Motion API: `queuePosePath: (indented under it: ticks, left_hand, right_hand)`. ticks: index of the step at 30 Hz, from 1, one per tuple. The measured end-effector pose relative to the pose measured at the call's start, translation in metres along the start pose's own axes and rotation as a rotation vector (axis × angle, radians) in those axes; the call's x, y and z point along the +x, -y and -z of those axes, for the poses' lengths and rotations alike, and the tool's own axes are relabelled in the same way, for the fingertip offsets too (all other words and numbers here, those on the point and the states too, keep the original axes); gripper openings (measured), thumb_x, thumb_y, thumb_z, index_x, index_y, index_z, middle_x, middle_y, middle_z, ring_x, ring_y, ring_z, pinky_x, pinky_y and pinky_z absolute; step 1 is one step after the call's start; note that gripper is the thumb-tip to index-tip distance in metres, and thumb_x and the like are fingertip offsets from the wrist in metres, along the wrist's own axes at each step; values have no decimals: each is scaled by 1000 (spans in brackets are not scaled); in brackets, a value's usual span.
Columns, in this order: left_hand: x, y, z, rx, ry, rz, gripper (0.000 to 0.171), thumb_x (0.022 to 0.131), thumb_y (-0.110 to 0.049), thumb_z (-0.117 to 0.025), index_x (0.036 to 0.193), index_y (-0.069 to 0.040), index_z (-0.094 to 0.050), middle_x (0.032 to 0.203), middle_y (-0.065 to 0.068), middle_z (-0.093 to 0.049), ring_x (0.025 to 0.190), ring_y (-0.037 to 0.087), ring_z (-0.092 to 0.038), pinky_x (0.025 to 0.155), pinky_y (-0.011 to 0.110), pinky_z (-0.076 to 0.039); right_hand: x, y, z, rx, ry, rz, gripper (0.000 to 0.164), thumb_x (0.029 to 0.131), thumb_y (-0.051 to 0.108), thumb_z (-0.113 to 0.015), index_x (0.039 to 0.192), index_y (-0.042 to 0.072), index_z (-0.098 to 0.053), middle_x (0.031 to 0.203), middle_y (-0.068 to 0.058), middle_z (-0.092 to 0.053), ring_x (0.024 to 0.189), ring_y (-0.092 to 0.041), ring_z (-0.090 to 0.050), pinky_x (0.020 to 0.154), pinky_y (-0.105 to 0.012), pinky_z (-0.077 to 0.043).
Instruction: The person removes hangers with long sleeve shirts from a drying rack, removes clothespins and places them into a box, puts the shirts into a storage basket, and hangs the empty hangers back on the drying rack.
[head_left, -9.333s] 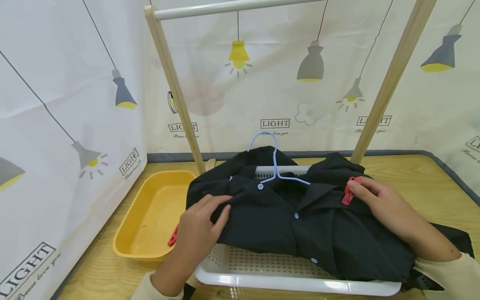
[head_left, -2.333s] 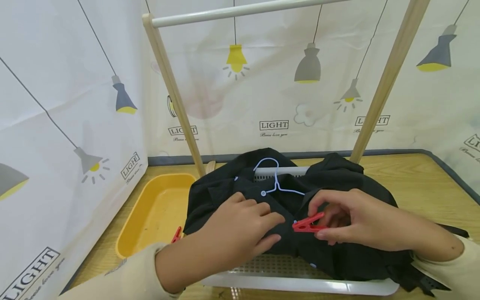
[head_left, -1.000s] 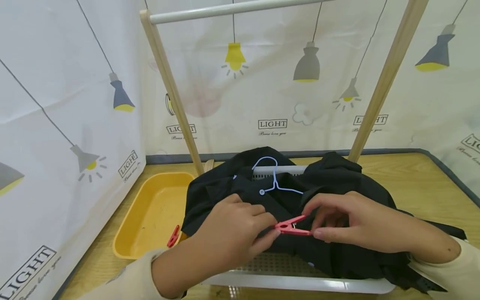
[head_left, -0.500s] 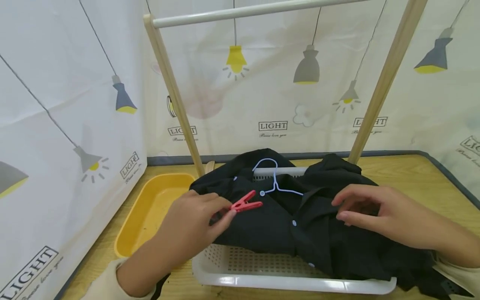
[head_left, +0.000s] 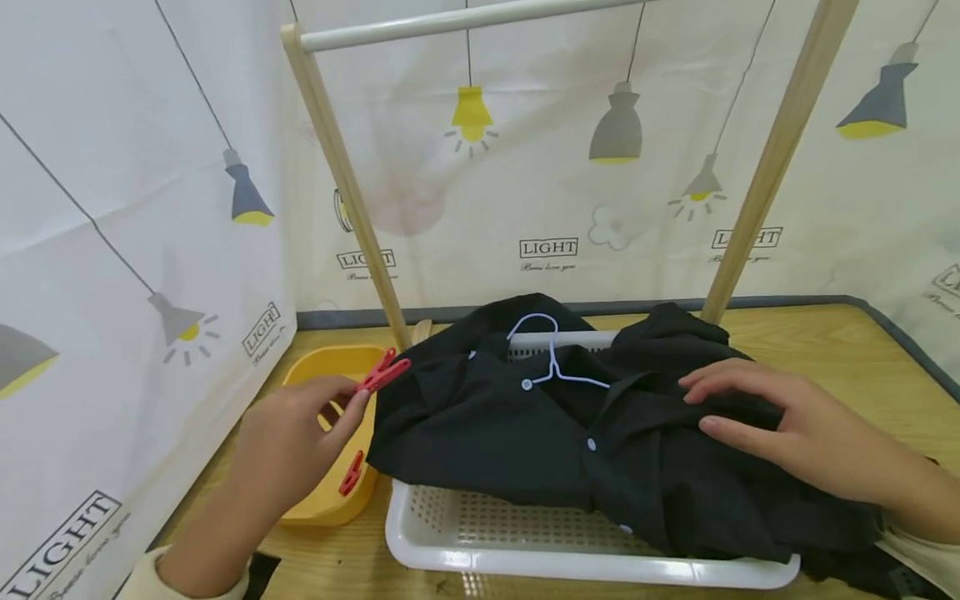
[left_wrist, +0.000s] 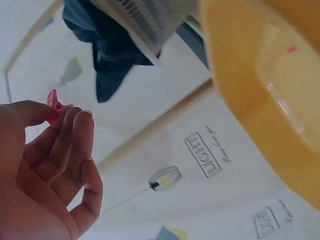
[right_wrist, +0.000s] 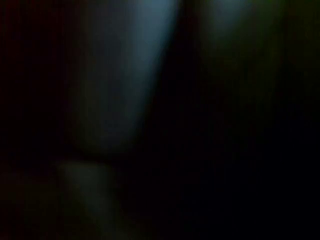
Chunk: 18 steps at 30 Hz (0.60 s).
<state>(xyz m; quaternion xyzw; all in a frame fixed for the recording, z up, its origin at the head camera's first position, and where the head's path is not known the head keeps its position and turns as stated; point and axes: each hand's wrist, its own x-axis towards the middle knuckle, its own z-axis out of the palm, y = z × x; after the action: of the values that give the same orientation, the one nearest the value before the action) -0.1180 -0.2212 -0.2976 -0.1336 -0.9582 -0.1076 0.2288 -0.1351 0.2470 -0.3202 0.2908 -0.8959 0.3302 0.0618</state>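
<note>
In the head view my left hand [head_left: 296, 442] pinches a red clothespin [head_left: 384, 372] between thumb and fingertips, over the yellow tub [head_left: 307, 367]. The left wrist view shows the same clothespin [left_wrist: 54, 106] at the fingertips. My right hand [head_left: 787, 429] holds nothing, its fingers relaxed over the right side of a black shirt [head_left: 510, 450]. The shirt has pale buttons and lies across a white perforated basket [head_left: 592, 567]. A light-blue hanger [head_left: 553, 358] sticks out of its collar. Another red clothespin [head_left: 351, 473] sits at the tub's right rim. The right wrist view is dark and blurred.
Behind the basket stands a drying rack with wooden posts [head_left: 341, 179] and a white top bar [head_left: 450, 23]. A wooden table [head_left: 795, 333] carries everything, and a lamp-patterned cloth [head_left: 540, 192] hangs at the back and left.
The clothespin passed from my right hand to my left, which has carried it leftward from the shirt to over the tub. My right hand has drawn back to the right. The hanger's hook sits lower than at first.
</note>
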Motion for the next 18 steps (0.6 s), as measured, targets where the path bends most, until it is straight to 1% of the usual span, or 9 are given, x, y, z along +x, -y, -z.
queuePosePath:
  ticks: [3, 7, 11, 14, 18]
  left_hand:
    - [-3, 12, -3, 23, 42, 73, 16, 91, -26, -72, 94, -11, -75, 80, -1, -73, 59, 12, -58, 54, 27, -48]
    - [-8, 30, -11, 38, 129, 169, 21, 94, -28, -68, 95, -9, -75, 81, 2, -74, 57, 13, -54, 53, 27, -44]
    - [-15, 49, -21, 42, 201, 250, 25, 96, -31, -65, 96, -8, -76, 83, 3, -74, 57, 12, -53, 52, 29, -42]
    - [-21, 63, -29, 51, 242, 295, 28, 96, -33, -63, 97, -8, -76, 84, 2, -75, 58, 12, -55, 51, 30, -42]
    - [-28, 76, -37, 68, 318, 348, 29, 96, -34, -63, 99, -8, -75, 85, 2, -75, 58, 13, -57, 50, 31, -43]
  right_hand:
    - [-2, -6, -3, 2, 9, -30, 31, 91, 15, -73, 116, 33, -65, 123, 13, -66, 114, 7, -55, 90, -6, -39]
    - [-3, -12, -7, 1, 18, -39, 31, 91, 17, -73, 116, 34, -66, 119, 16, -66, 111, 6, -56, 90, -6, -39]
    - [0, -14, -12, 11, 13, -17, 30, 91, 16, -73, 114, 35, -66, 117, 17, -66, 110, 5, -56, 90, -6, -39]
    - [1, -15, -17, 32, 7, 10, 30, 91, 15, -73, 113, 34, -66, 116, 16, -66, 109, 4, -57, 91, -6, -39]
    - [4, -18, -25, 50, -20, 42, 29, 90, 12, -74, 108, 33, -67, 113, 15, -67, 107, 3, -57, 92, -6, -38]
